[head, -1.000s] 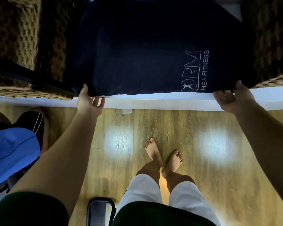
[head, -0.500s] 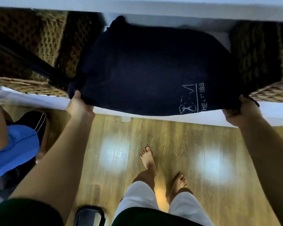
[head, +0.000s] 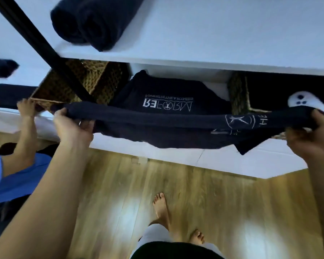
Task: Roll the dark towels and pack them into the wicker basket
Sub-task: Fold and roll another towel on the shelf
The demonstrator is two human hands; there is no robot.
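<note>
I hold a dark navy towel with a white logo stretched out in the air in front of the lower shelf. My left hand grips its left end and my right hand grips its right end. Behind it another dark towel with white lettering lies flat on the lower shelf. A wicker basket stands on that shelf to the left, and a second wicker basket to the right. Two rolled dark towels lie on the upper white shelf.
Another person in a blue top stands at my left, with a hand on the left basket's rim. A black post crosses the shelves diagonally. A white controller rests at the right. Below are the wooden floor and my bare feet.
I have lifted the flat towel off the lower shelf and pulled it toward me, held taut between both hands. The view tilted up, showing the upper shelf and the rolled towels.
</note>
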